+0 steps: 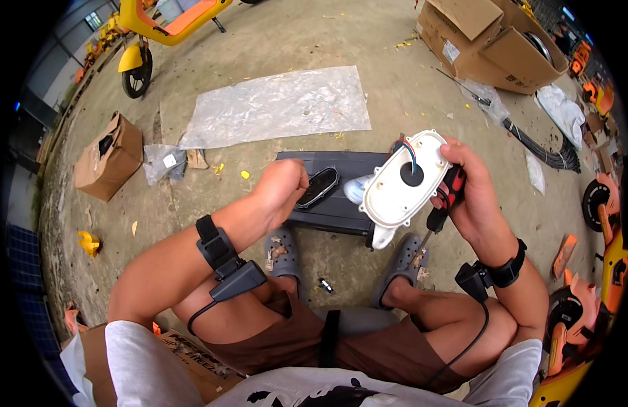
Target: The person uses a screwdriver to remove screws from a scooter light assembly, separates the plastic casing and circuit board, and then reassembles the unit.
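My right hand (475, 193) grips a white oval plastic housing (390, 198) by its right edge, the open inner side facing up. Blue and red wires run through a round black part (412, 175) in it. Against the same palm lies a screwdriver (437, 218) with a red and black handle, its shaft slanting down. My left hand (283, 190) is closed in a pinch; whatever its fingers hold is hidden. Just right of those fingers, a black oval frame (319, 187) rests on a flat black case (351, 215) before my feet. Clear plastic (355, 190) shows beside the housing.
A clear plastic sheet (280, 105) lies on the concrete beyond the case. Cardboard boxes stand at left (109, 156) and far right (490, 47). A yellow scooter (158, 24) is parked far left. Black cables (544, 150) and orange scooter parts (578, 308) line the right side.
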`<state>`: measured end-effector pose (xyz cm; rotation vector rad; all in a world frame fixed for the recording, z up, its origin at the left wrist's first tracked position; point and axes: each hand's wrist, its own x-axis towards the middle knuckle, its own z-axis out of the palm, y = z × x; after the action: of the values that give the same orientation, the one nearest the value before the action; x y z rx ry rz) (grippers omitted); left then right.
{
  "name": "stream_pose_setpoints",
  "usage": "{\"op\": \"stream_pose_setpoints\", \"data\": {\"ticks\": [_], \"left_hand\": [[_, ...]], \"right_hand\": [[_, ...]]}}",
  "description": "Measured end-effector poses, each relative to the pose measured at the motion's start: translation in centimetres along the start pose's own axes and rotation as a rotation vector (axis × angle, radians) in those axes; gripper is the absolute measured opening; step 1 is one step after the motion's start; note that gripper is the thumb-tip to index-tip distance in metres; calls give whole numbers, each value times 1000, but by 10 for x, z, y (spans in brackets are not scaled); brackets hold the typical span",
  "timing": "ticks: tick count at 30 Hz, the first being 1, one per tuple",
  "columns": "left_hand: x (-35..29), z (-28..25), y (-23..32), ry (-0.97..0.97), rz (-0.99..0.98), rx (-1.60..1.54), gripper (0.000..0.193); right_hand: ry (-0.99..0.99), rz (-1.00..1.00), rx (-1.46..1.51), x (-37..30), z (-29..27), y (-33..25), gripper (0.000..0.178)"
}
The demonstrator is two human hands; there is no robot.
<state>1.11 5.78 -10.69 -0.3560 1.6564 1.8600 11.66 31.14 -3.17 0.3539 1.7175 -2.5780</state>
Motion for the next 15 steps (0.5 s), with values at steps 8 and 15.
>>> {"op": "stream_pose_setpoints", "data": {"ticks": [8,15], "left_hand": [[3,1,-1,-22,35,-5,82],[-30,21,17,-258,60,50,44]], "right_hand": [[99,-9,-3,-4,0,-1,27],[36,25,-56,-4,-5,3,24]]}}
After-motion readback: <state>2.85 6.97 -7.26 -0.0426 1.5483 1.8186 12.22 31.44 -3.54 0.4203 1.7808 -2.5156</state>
